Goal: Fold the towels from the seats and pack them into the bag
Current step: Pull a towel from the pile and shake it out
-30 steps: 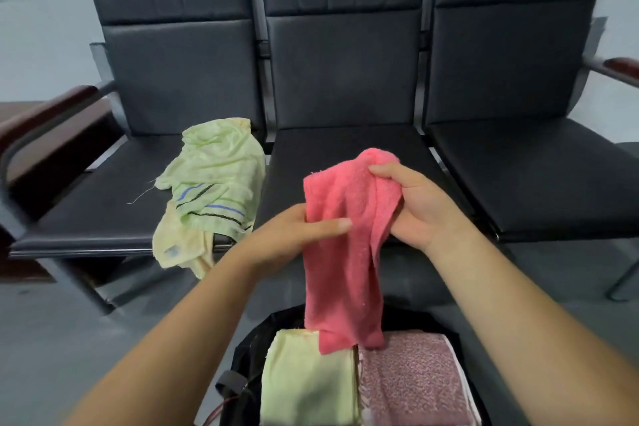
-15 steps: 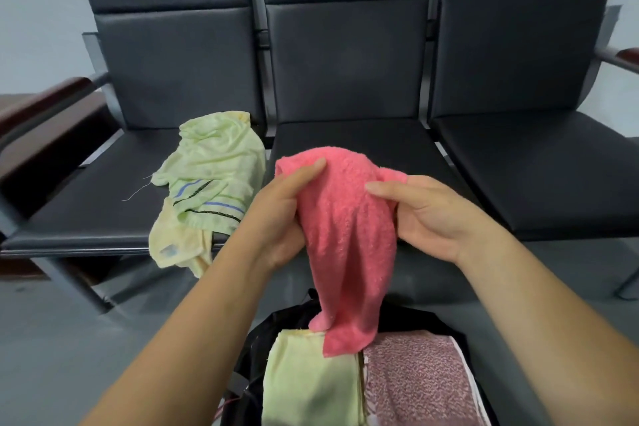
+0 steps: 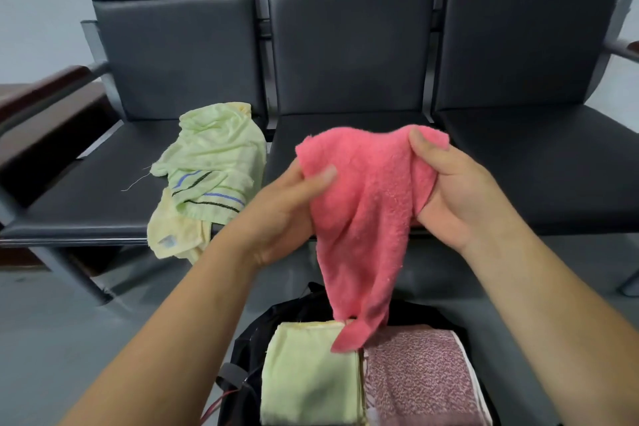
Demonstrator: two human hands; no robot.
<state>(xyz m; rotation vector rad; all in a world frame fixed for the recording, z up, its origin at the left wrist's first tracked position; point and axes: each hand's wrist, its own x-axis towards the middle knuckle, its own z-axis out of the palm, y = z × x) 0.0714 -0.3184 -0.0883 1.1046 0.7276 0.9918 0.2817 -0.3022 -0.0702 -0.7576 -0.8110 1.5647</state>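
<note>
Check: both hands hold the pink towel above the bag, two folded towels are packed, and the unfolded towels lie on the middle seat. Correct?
One slip: the head view shows the unfolded green towel and yellow towel on the left seat, not the middle one. The rest holds: left hand and right hand grip the pink towel above the bag, two folded towels packed.

The pink towel [image 3: 363,204] hides most fingers of the left hand [image 3: 283,214] and the right hand [image 3: 456,194] at mid frame. The bottom edge cuts off the black bag [image 3: 247,353], the folded green towel [image 3: 307,380] and the folded mauve towel [image 3: 418,380] in it. At left, the striped towel [image 3: 214,162] covers part of the yellow towel [image 3: 176,235].
</note>
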